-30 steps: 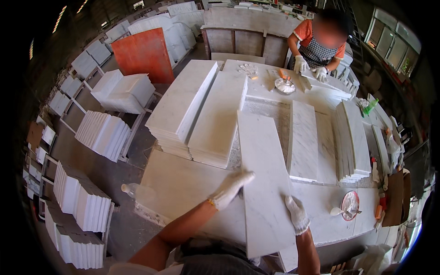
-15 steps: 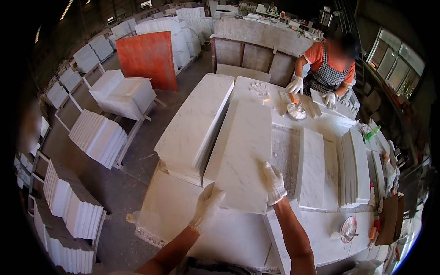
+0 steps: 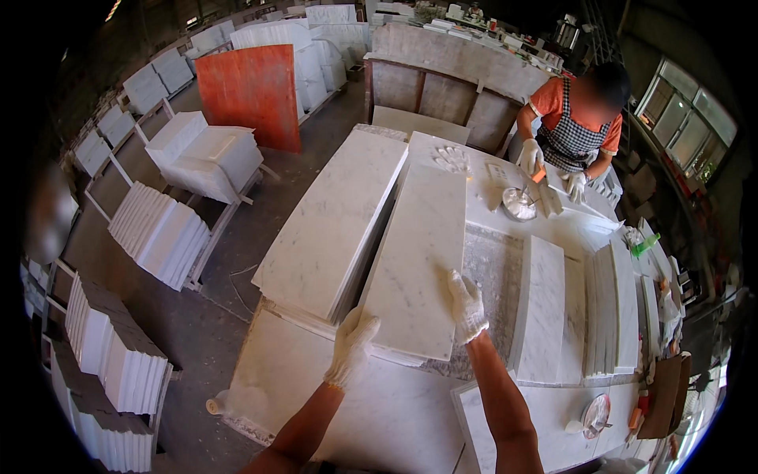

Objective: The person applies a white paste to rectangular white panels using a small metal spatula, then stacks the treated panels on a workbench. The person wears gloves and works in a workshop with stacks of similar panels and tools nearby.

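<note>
A long white slab with grey veins (image 3: 418, 261), marble by its look, lies flat in front of me. At its near left corner is my left hand (image 3: 352, 347), in a white knit glove, with its fingers closed at the edge. My right hand (image 3: 468, 308), gloved the same way, grips the opposite long edge near the front, with the thumb side up. The fingertips under the slab are hidden. Another slab edge shows just beneath it at the near end. Close on the left stands a stack of similar slabs (image 3: 335, 221), parallel to it.
Across the table, a person in white gloves (image 3: 575, 134) holds an orange-handled tool over a bowl of white paste (image 3: 519, 204). More slabs (image 3: 541, 300) stand to the right. A second bowl (image 3: 597, 415) sits near right. Racks of slabs (image 3: 162, 229) line the left floor.
The slab has shifted left over the one beneath, covering the strip that showed along its left side. Both my hands stayed at its edges. The other person has lifted the orange-handled tool.
</note>
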Demonstrator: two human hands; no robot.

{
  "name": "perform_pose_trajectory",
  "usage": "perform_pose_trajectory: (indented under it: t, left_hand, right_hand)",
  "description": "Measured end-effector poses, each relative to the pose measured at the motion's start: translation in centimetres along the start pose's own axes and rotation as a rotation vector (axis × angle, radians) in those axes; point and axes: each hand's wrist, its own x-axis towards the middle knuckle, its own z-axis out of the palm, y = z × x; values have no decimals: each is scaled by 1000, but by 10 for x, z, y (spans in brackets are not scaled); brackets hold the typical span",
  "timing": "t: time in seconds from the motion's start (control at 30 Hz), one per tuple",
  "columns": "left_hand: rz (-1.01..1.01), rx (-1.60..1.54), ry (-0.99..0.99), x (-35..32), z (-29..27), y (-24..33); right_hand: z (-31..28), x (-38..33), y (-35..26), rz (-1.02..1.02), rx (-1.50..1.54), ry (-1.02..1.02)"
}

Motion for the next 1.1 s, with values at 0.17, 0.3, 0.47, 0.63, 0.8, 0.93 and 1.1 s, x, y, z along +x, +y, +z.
perform_pose_trajectory:
  t: [0.17, 0.3, 0.47, 0.63, 0.8, 0.93, 1.1]
  left_hand:
    - [-19, 16, 33, 2, 1, -2]
    - [-57, -2, 41, 4, 1, -11]
    - [-95, 191, 207, -2, 4, 2]
    - [507, 1373, 135, -21, -14, 3]
    - [289, 1614, 237, -42, -13, 12]
    - [383, 1673, 248, -41, -9, 7]
    - [321, 1555, 238, -33, -22, -13]
  right_hand:
    - [0, 2, -1, 7, -160, 22]
    - [-23, -6, -3, -263, -632, -33]
    - [-5, -43, -34, 190, -672, -155]
    - [-5, -51, -34, 303, -591, -108]
    - [-4, -49, -17, 109, -855, -61]
    - [1, -48, -27, 16, -1176, -143]
    - [13, -64, -69, 100, -1502, -199]
